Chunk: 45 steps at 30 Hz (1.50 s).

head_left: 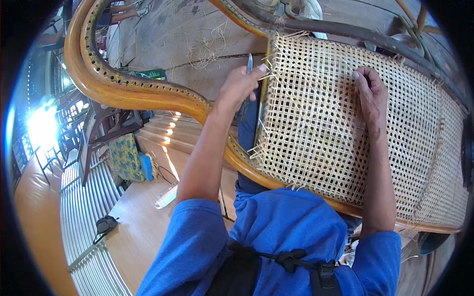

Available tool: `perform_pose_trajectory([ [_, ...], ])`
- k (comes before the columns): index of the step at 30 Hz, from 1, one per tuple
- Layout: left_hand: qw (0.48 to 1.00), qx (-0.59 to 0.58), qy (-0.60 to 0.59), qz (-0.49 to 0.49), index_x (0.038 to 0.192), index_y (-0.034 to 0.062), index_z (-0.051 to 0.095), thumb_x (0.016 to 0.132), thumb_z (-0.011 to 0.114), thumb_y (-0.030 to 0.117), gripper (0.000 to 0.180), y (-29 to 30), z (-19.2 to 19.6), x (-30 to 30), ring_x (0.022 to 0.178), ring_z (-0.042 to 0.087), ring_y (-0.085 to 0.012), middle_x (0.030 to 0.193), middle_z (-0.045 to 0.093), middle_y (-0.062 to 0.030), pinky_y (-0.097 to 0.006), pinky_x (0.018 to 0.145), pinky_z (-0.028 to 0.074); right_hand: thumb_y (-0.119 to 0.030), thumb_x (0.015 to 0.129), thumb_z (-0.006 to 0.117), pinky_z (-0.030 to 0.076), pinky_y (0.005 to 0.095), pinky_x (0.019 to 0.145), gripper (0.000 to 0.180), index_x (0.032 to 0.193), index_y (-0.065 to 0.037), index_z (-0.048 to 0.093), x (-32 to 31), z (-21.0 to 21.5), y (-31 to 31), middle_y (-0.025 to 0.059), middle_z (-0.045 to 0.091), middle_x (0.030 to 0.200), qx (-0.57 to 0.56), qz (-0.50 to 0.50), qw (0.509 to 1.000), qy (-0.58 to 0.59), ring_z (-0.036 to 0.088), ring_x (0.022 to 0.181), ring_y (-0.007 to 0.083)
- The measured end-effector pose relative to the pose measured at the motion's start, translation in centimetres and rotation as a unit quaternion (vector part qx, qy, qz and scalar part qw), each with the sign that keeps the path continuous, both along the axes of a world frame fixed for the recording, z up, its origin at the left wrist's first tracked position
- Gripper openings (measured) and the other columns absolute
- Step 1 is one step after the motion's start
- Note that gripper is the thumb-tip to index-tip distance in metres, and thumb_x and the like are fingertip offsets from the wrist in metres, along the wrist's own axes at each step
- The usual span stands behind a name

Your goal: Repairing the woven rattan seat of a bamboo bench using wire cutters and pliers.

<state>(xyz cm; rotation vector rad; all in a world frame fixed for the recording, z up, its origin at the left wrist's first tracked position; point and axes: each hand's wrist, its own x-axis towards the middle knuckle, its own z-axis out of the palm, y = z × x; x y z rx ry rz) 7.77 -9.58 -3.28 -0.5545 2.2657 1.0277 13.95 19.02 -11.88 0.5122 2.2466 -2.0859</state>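
A woven cane panel point(316, 123) stretches across a curved wooden chair frame point(148, 96) in front of me. At the panel's left edge, my left hand point(238, 88) is closed around a slim metal tool, whose pointed blade point(250, 63) sticks up past the fingers. The thumb of that hand is beside loose cane ends point(269, 76) at the frame's rail. Above the middle of the weave is my right hand point(373, 93), thumb and fingers bent together in a pinch. Whatever it may hold is too small to make out.
Thin cane scraps point(210, 44) lie on the plank floor beyond the frame. To the left are a yellow-and-dark patterned pad point(126, 157), a black face mask point(105, 226), a white object point(167, 197) and a slatted metal surface point(81, 212). Bright light enters at far left.
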Motion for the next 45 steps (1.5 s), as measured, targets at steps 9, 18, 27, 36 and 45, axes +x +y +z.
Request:
perform_pose_trajectory([
  [9,0.997,0.073,-0.001,0.006,0.075,0.0021,0.057,0.082,0.059,0.024,0.023,-0.1,-0.6,0.8,0.048,0.045,-0.0073,0.06,0.052,0.0008,-0.024,0.044,0.038,-0.019,0.088,0.058,0.036,0.0183,0.055,0.013,0.087,-0.006,0.058,-0.4,0.7,-1.3,-0.005,0.05,0.068,0.045,-0.008,0.999,-0.028,0.041,0.06,0.0031],
  [18,0.997,0.036,0.072,-0.001,0.072,0.0043,0.053,0.084,0.054,0.018,0.018,0.1,-1.5,2.0,0.049,0.042,-0.004,0.059,0.047,0.0039,-0.022,0.042,0.034,-0.015,0.085,0.06,0.045,0.0255,0.06,0.01,0.089,-0.005,0.06,-1.9,2.4,-3.4,0.005,0.059,0.072,0.197,0.032,0.98,-0.029,0.053,0.064,0.0117],
  [27,0.993,0.092,0.032,0.061,0.072,0.0058,0.053,0.084,0.056,0.016,0.016,-0.1,-2.0,2.2,0.049,0.042,-0.0034,0.06,0.047,0.0039,-0.02,0.042,0.035,-0.023,0.08,0.062,0.044,0.0338,0.057,0.023,0.078,0.0,0.064,-8.5,4.5,-10.4,0.0127,0.061,0.065,0.186,0.349,0.907,-0.143,0.056,0.058,0.0187],
  [36,0.998,0.052,0.045,0.011,0.075,-0.0002,0.058,0.08,0.053,0.015,0.016,0.0,-1.1,2.4,0.053,0.051,-0.0086,0.059,0.055,-0.0023,-0.027,0.051,0.042,-0.015,0.075,0.058,0.048,0.0361,0.057,0.018,0.077,0.002,0.064,-10.3,4.6,-12.0,0.0176,0.061,0.066,0.23,0.39,0.869,-0.2,0.062,0.061,0.0266],
  [45,0.995,0.091,0.013,0.027,0.083,-0.0002,0.058,0.082,0.053,0.016,0.017,0.5,-0.7,1.7,0.052,0.048,-0.0084,0.059,0.054,-0.0011,-0.027,0.05,0.04,-0.013,0.076,0.053,0.049,0.0389,0.079,0.024,0.09,0.002,0.066,-10.3,5.4,-12.1,0.021,0.064,0.095,0.292,0.433,0.838,-0.159,0.063,0.091,0.0331],
])
